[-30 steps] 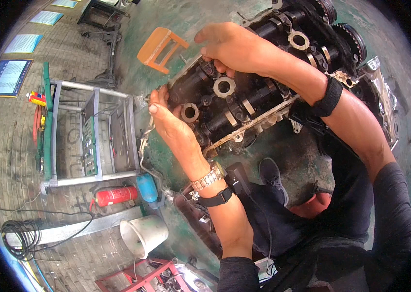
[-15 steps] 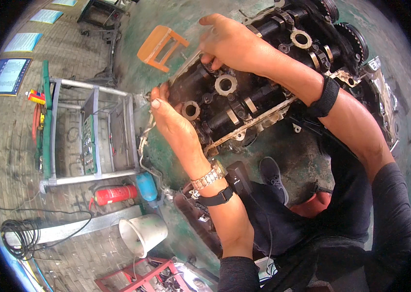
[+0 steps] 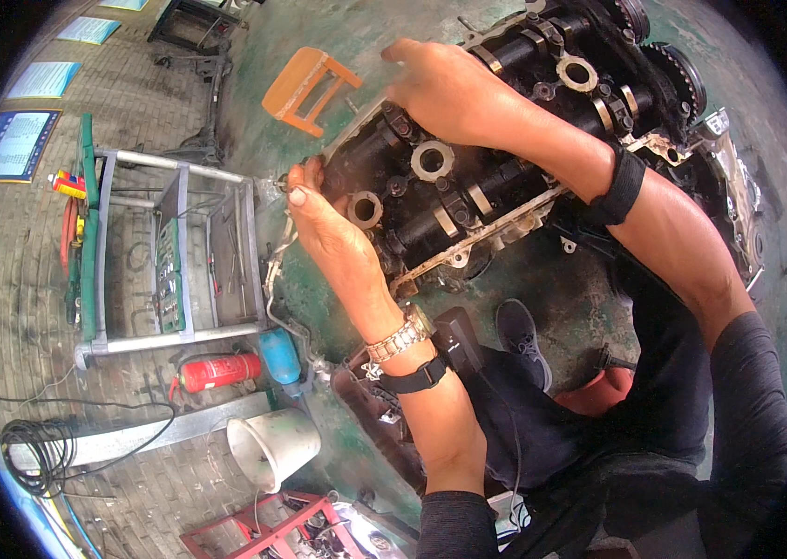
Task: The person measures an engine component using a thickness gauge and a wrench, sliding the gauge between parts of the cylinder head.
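Observation:
A black, oily engine cylinder head (image 3: 505, 214) with camshafts, pale ring-shaped openings and toothed pulleys (image 3: 678, 82) lies diagonally across the upper middle. My left hand (image 3: 333, 238) has its fingers wrapped over the head's left end, thumb on top. My right hand (image 3: 445, 93) is over the far rail near a camshaft cap; its fingers are bent and smeared, and their tips are partly hidden, so what they touch is unclear.
An orange wooden stool (image 3: 310, 91) stands beyond the engine. Left are a metal tool trolley (image 3: 179, 342), fire extinguisher (image 3: 221, 371), blue container (image 3: 279, 356), white bucket (image 3: 274, 445), coiled cable (image 3: 35, 452) and red metal frame (image 3: 272, 536). My shoe (image 3: 519, 335) shows below.
My right hand has shifted slightly up and rightward since a second ago, its fingers moving and now blurred. My left hand has stayed at the head's end.

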The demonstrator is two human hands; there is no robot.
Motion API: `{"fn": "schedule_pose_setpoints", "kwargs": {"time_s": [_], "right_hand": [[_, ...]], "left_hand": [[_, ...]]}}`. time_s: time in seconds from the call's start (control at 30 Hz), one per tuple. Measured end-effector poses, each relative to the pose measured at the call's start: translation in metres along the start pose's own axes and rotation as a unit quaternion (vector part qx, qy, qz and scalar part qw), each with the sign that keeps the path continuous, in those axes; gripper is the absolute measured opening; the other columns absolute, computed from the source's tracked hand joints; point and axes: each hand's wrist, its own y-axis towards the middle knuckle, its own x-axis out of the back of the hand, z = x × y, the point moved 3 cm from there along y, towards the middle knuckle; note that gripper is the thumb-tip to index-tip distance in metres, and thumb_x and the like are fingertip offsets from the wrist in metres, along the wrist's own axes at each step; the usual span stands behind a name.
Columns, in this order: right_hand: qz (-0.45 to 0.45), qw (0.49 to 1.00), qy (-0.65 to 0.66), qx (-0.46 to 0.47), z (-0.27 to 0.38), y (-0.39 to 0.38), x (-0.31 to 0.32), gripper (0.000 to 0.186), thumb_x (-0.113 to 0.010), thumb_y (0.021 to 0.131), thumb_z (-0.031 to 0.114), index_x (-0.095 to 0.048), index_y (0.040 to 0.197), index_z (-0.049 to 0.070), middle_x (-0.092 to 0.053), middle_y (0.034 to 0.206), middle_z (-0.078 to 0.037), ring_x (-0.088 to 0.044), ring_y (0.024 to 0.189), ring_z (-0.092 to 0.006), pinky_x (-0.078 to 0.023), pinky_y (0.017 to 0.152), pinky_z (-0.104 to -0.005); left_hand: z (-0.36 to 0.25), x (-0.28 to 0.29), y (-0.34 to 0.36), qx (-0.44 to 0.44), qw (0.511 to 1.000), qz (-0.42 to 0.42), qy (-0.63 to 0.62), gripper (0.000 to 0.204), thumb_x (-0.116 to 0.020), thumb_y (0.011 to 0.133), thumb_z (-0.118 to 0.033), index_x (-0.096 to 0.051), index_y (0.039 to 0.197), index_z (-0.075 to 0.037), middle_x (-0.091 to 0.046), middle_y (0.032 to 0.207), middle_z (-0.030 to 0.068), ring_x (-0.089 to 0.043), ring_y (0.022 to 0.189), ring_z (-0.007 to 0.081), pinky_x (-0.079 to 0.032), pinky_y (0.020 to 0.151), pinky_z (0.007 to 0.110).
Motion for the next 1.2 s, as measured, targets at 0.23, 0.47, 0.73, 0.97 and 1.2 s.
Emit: {"fn": "schedule_pose_setpoints", "kwargs": {"time_s": [0.23,0.47,0.73,0.97,1.2], "right_hand": [[-0.002,1.000,-0.005,0.004,0.002,-0.002,0.003,0.035,-0.065,0.089,0.016,-0.066,0.118,-0.003,-0.070,0.105,-0.028,-0.067,0.105,-0.0432,-0.052,0.093,-0.0464],[-0.009,0.999,0.034,0.026,0.001,-0.005,0.007,0.028,-0.067,0.087,0.016,-0.069,0.109,-0.001,-0.071,0.099,-0.026,-0.069,0.099,-0.0421,-0.053,0.087,-0.0447],[0.004,0.999,0.023,0.041,0.002,-0.007,0.009,0.024,-0.071,0.087,0.018,-0.068,0.101,-0.001,-0.071,0.095,-0.024,-0.070,0.094,-0.0401,-0.055,0.082,-0.0444],[0.038,0.997,-0.045,0.059,0.004,-0.009,0.013,0.021,-0.071,0.087,0.017,-0.069,0.098,-0.001,-0.071,0.084,-0.024,-0.071,0.086,-0.0407,-0.055,0.078,-0.0456],[0.030,0.995,-0.056,0.083,0.006,-0.012,0.016,0.020,-0.072,0.086,0.017,-0.069,0.094,-0.001,-0.069,0.079,-0.023,-0.069,0.081,-0.0426,-0.055,0.073,-0.0461]], "left_hand": [[-0.001,0.000,0.001,-0.005,1.000,0.005,0.006,0.092,-0.026,0.103,-0.070,-0.038,0.149,0.008,-0.052,0.144,0.0249,-0.052,0.131,0.0315,-0.041,0.107,0.042],[-0.003,0.000,-0.001,-0.001,1.000,-0.005,0.012,0.086,-0.028,0.105,-0.066,-0.040,0.148,0.007,-0.053,0.142,0.0235,-0.053,0.129,0.0308,-0.041,0.107,0.042],[-0.002,0.000,-0.001,0.007,1.000,-0.005,0.002,0.088,-0.029,0.104,-0.069,-0.039,0.148,0.007,-0.053,0.142,0.0232,-0.053,0.129,0.0307,-0.042,0.107,0.043],[-0.002,0.000,0.000,0.002,1.000,-0.006,0.001,0.091,-0.029,0.103,-0.071,-0.038,0.148,0.008,-0.053,0.143,0.0241,-0.053,0.129,0.0309,-0.042,0.107,0.042],[-0.003,-0.001,-0.001,0.009,1.000,-0.012,-0.008,0.091,-0.029,0.102,-0.071,-0.039,0.147,0.008,-0.053,0.142,0.0240,-0.054,0.128,0.0303,-0.042,0.106,0.042]]}}
